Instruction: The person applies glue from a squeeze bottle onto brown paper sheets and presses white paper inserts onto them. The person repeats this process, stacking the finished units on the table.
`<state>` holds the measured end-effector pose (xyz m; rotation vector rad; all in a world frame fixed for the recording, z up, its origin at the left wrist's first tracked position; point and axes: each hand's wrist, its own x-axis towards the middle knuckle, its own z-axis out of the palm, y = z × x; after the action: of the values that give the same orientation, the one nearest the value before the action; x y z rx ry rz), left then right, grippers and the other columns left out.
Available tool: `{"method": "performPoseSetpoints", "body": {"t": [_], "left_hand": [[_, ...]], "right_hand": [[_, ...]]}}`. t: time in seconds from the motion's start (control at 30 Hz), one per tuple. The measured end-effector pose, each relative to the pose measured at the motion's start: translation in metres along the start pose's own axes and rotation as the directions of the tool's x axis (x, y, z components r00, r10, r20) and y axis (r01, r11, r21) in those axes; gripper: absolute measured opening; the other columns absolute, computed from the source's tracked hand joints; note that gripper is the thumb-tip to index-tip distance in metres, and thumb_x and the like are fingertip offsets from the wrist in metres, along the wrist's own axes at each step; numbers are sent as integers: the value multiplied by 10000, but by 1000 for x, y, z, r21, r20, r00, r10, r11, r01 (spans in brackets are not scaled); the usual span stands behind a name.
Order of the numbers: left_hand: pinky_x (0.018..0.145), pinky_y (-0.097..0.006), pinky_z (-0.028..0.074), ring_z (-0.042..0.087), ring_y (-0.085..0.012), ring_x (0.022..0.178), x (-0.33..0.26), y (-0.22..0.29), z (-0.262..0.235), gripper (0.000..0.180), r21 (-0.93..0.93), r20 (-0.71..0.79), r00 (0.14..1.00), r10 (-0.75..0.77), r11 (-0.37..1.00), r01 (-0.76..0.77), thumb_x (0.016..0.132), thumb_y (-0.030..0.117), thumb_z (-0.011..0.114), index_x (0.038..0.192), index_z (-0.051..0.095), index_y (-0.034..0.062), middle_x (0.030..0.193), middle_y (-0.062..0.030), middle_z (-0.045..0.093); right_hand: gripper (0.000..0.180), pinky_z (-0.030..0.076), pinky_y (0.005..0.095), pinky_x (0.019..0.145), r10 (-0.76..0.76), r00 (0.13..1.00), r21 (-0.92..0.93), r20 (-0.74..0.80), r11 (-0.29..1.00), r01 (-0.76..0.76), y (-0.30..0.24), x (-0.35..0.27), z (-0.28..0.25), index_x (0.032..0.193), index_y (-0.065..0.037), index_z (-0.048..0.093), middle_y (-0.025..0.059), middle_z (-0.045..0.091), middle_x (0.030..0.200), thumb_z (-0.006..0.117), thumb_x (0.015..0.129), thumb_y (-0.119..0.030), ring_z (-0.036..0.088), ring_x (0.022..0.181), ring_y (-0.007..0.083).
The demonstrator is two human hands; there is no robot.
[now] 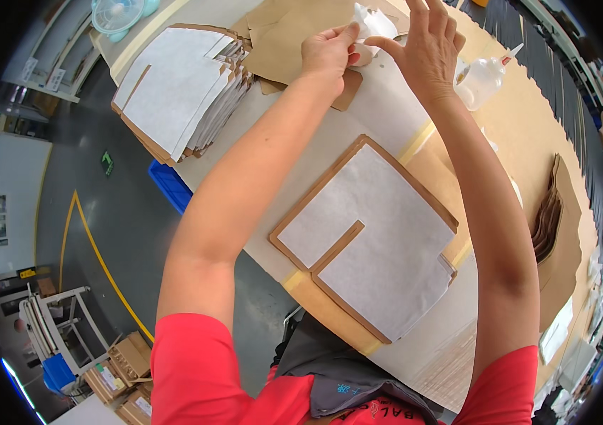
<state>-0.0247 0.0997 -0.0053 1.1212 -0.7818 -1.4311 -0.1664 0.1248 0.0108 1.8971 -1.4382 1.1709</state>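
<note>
At the far side of the table my left hand (pixel 328 55) is closed, thumb and fingers pinched at the edge of a crumpled white tissue-like piece (pixel 374 23). My right hand (pixel 429 53) is just right of it, fingers stretched out and thumb pointing toward the white piece; its fingertips reach the top edge of the picture. Between my forearms lies a brown cardboard panel faced with a white sheet (pixel 379 248), with a slot cut into it. A translucent squeeze bottle (pixel 482 83) with a red-and-white nozzle stands beside my right wrist.
A stack of similar white-faced panels (pixel 174 85) sits at the far left, next to brown sheets (pixel 294 35). More curved brown pieces (pixel 560 234) lie on the right. A blue bin (pixel 169 185) is below the table's left edge; cardboard boxes (pixel 128 358) stand on the floor.
</note>
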Motion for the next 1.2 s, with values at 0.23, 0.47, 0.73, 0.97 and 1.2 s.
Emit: {"method": "performPoseSetpoints", "body": {"t": [0.23, 0.47, 0.73, 0.97, 1.2], "left_hand": [[672, -231, 524, 601, -98, 720, -9, 8, -11, 253, 244, 230, 971, 62, 963, -119, 854, 212, 806, 1010, 754, 19, 851, -17, 687], [612, -235, 509, 596, -91, 631, -11, -2, 7, 156, 231, 63, 971, 229, 943, -238, 867, 121, 759, 966, 760, 1, 821, -29, 699], [670, -227, 511, 569, -80, 729, 0, 0, -8, 256, 61, 123, 989, 82, 994, -90, 882, 214, 778, 1067, 738, 41, 880, 15, 664], [676, -214, 491, 567, -67, 785, -5, 9, -15, 311, 29, 295, 955, 30, 999, -41, 861, 269, 800, 1092, 745, 68, 890, 33, 659], [649, -210, 452, 555, -49, 790, -11, 16, -13, 315, 67, 423, 906, 15, 997, -47, 870, 290, 790, 1098, 750, 75, 860, 50, 659]], "right_hand": [[937, 347, 475, 1023, -3, 1000, 19, 28, 1000, 3, 3, 1, 0, 1457, -202, 410, 111, 386, 1481, 771, 624, 27, 419, 1296, 340], [920, 322, 501, 1081, 186, 983, 126, -11, 975, -183, -16, -6, 7, 1455, -197, 406, 135, 386, 1465, 763, 643, 50, 400, 1317, 362], [702, 404, 194, 599, 388, 564, 578, 729, 93, -811, 9, -13, -5, 1229, -69, 579, -7, 578, 1044, 673, 844, -648, 494, 818, 75], [870, 244, 155, 376, -330, 390, 218, 860, -454, -864, 34, -36, -10, 1035, -52, 623, -21, 577, 871, 350, 828, -851, 434, 678, 55], [809, 229, 127, 342, -262, 203, 86, 943, -396, -914, 28, -34, -3, 976, -38, 619, -13, 568, 775, 433, 843, -814, 384, 551, 13]]}}
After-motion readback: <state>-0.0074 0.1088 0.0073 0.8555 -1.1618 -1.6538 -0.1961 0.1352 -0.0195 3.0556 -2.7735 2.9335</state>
